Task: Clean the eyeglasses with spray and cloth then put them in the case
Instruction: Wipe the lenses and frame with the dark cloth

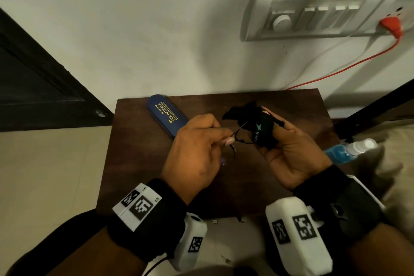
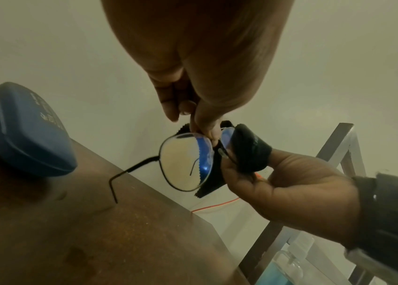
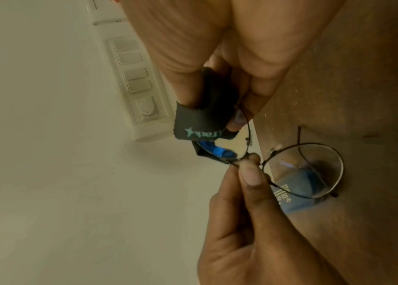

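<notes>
Thin black wire-framed eyeglasses [image 2: 183,162] hang above the dark wooden table [image 1: 156,175]. My left hand [image 1: 226,139] pinches the frame at the bridge between thumb and fingertips [image 3: 249,169]. One temple arm sticks out, unfolded. My right hand [image 1: 268,132] grips a black cloth [image 3: 205,119] with a teal logo, folded over one lens between thumb and fingers. The other lens [image 3: 315,169] is bare. A closed blue glasses case [image 1: 167,114] with gold lettering lies at the table's far left. A clear spray bottle [image 1: 349,150] of blue liquid lies off the table's right edge.
A white switch panel [image 1: 313,18] is on the wall behind, with a red plug [image 1: 391,24] and a red cable running down behind the table. A dark door [image 1: 33,74] stands at the left. A metal frame [image 2: 334,154] stands to the right of the table.
</notes>
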